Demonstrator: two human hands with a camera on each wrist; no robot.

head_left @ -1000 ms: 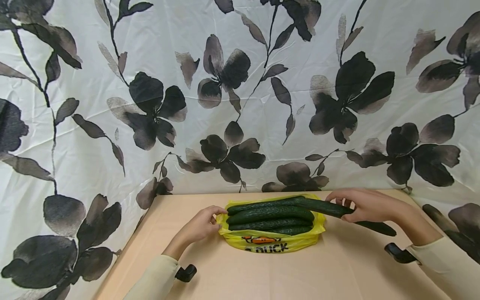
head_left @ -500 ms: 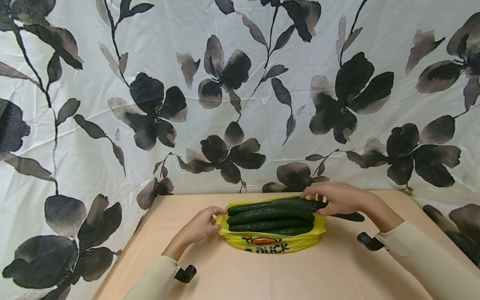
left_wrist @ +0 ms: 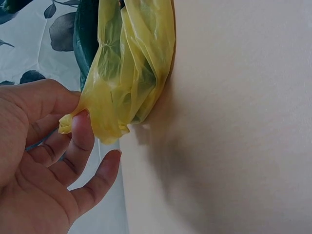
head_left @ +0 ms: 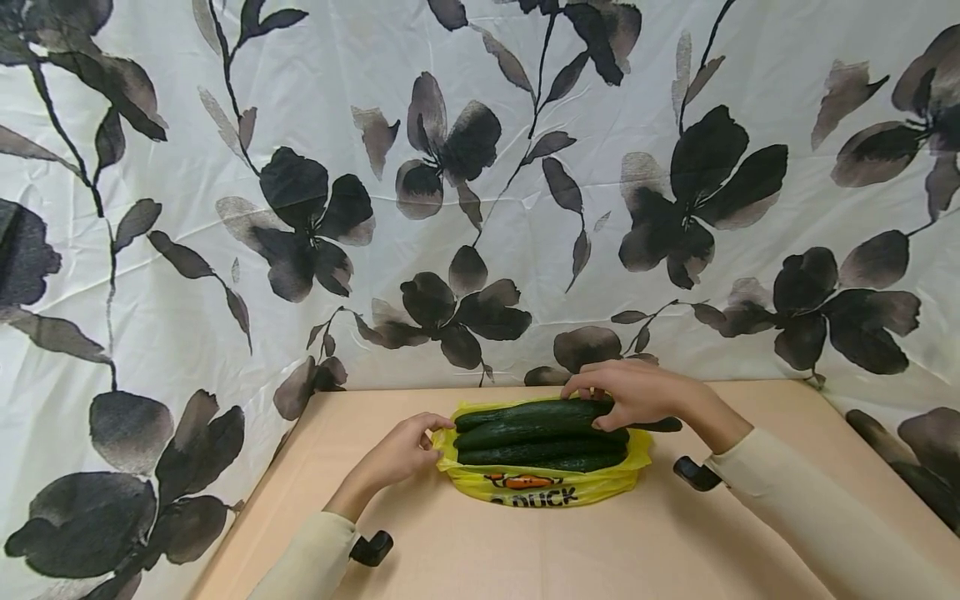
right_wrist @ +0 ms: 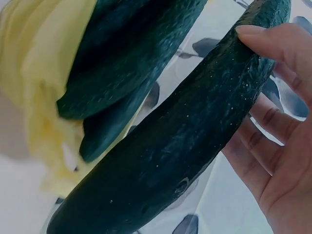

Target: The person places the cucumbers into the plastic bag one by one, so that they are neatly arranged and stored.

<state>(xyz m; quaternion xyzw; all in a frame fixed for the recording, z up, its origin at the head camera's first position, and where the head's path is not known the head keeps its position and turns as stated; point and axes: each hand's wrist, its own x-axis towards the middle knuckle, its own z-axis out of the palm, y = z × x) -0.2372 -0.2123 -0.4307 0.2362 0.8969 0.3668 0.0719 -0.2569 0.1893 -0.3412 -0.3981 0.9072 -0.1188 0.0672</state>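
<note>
A yellow plastic bag (head_left: 600, 490) with dark lettering and an orange print lies open-topped on the table, with several long dark green cucumbers (head_left: 517, 452) inside. At its left end my left hand (head_left: 401, 450) pinches the gathered edge of the plastic between thumb and finger, as the left wrist view also shows. My right hand (head_left: 641, 392) grips another cucumber (right_wrist: 165, 141) over the bag's right half. That cucumber's end juts out to the right past the bag's rim, while its far part overlaps the others in the head view.
The light peach table top (head_left: 525, 550) spreads in front of the bag and to both sides. Behind the back edge hangs a white cloth (head_left: 540, 350) with dark floral print. A small black wrist camera (head_left: 696, 473) sits on the right wrist.
My right hand has moved left along with its cucumber, from right of the bag to over the bag's right half. The left hand and the bag have stayed in place.
</note>
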